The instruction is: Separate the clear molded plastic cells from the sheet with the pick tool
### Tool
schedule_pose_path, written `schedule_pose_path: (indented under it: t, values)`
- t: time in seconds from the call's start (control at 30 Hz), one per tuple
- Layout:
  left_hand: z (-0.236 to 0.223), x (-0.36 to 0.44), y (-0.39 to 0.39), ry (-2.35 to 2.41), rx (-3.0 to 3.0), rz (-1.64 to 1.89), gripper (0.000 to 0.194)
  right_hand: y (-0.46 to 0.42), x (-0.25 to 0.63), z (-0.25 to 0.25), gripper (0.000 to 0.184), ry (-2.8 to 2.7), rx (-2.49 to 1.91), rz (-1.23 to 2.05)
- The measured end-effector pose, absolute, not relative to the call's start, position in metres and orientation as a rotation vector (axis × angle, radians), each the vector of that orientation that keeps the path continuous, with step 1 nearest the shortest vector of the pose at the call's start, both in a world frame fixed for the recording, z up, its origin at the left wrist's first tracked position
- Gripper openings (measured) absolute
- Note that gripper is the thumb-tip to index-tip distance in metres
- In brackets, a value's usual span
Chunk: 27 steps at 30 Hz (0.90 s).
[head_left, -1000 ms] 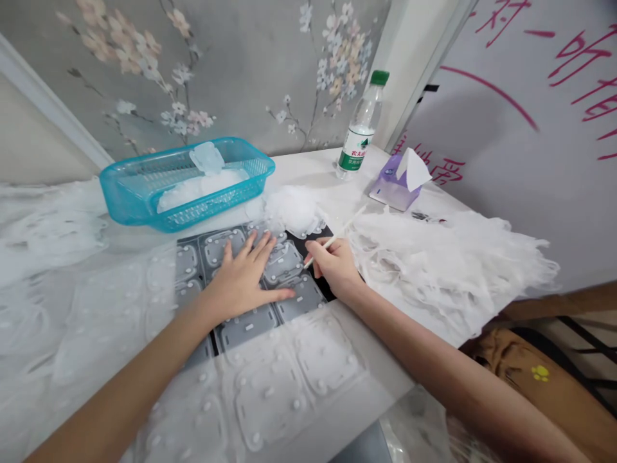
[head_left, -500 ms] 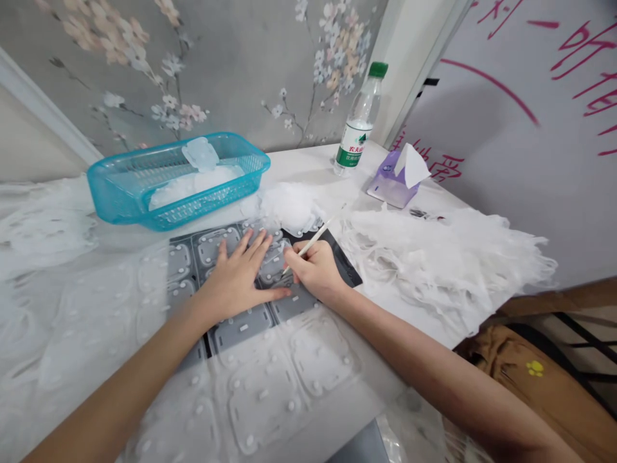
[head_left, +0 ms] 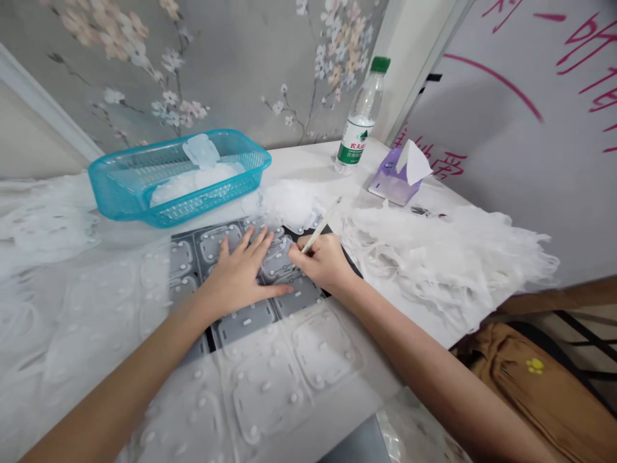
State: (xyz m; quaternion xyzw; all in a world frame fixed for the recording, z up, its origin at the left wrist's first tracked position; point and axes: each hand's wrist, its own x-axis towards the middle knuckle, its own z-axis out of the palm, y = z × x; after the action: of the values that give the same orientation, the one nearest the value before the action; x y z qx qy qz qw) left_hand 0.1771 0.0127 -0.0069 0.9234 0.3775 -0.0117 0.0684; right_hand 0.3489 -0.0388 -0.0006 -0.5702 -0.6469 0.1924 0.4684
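Note:
My left hand [head_left: 240, 275] lies flat with spread fingers on a translucent plastic sheet [head_left: 270, 379] marked with rounded-square shapes. In my right hand [head_left: 325, 262], the fingers pinch a slim, pale pen-shaped tool [head_left: 315, 235], its upper end slanting up and to the right. Its lower tip is mostly hidden by the fingers, close to one of the shapes. Part of the sheet lies over a black mat [head_left: 211, 339], where the shapes look grey. Just beyond my hands sits a heap of white cut pieces [head_left: 292, 200].
A blue plastic basket [head_left: 120, 199] holding white pieces stands at the back left. Behind are a water bottle [head_left: 357, 132] with green cap and a purple tissue pack [head_left: 393, 180]. Stringy white scraps [head_left: 448, 257] cover the right side; more translucent material [head_left: 43, 231] lies left.
My right hand has shifted slightly right and up with the pen-shaped tool, whose tip has moved away from where it touched the sheet. My left hand stays spread in place.

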Motion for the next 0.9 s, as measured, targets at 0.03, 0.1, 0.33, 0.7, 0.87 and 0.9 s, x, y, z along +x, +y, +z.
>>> schedule_pose_path:
  t: [0.03,0.1,0.33,0.7,0.87,0.9]
  values:
    - [-0.007,0.177,0.013,1.135,2.779,-0.032,0.102,-0.039,0.349,-0.001,0.035,-1.588,-1.393,0.461]
    - [-0.006,0.177,0.012,1.13,2.779,-0.025,0.102,-0.039,0.348,-0.001,0.035,-1.581,-1.373,0.477]
    - [-0.002,0.179,0.011,1.14,2.763,-0.043,0.101,-0.039,0.34,-0.004,0.036,-1.561,-1.33,0.746]
    - [-0.003,0.178,0.012,1.136,2.753,-0.05,0.107,-0.034,0.364,0.002,0.033,-1.706,-1.366,0.553]
    - [-0.001,0.179,0.011,1.14,2.748,-0.061,0.108,-0.033,0.367,0.0,0.032,-1.635,-1.428,0.575]
    - [-0.001,0.179,0.01,1.14,2.745,-0.06,0.109,-0.033,0.367,0.0,0.032,-1.62,-1.435,0.582]
